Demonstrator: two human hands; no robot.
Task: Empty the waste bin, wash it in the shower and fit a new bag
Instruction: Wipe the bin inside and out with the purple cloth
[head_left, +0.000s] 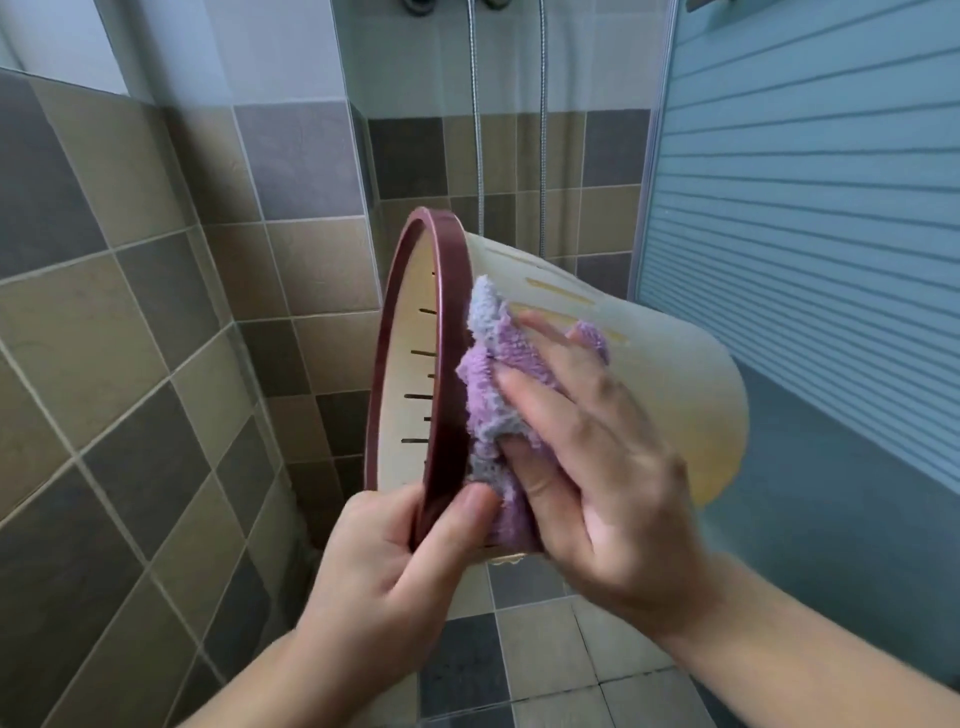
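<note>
Left hand (384, 566) pinches maroon rim (395, 332) of cream slotted plastic bin (670, 374), held sideways in air (mouth leftward). Right hand (587, 467) presses fluffy purple-grey cloth (493, 389) against bin's outer wall, fingers spread.

A round waste bin (670, 395) of pale cream translucent plastic is held up in mid-air, tipped on its side. Its open mouth faces nine o'clock and its base points toward three o'clock. A dark maroon ring (410, 332) runs around the rim. Narrow slots pierce the wall. A purple and grey fluffy cloth (498, 384) is pressed against the outer wall just behind the ring.
</note>
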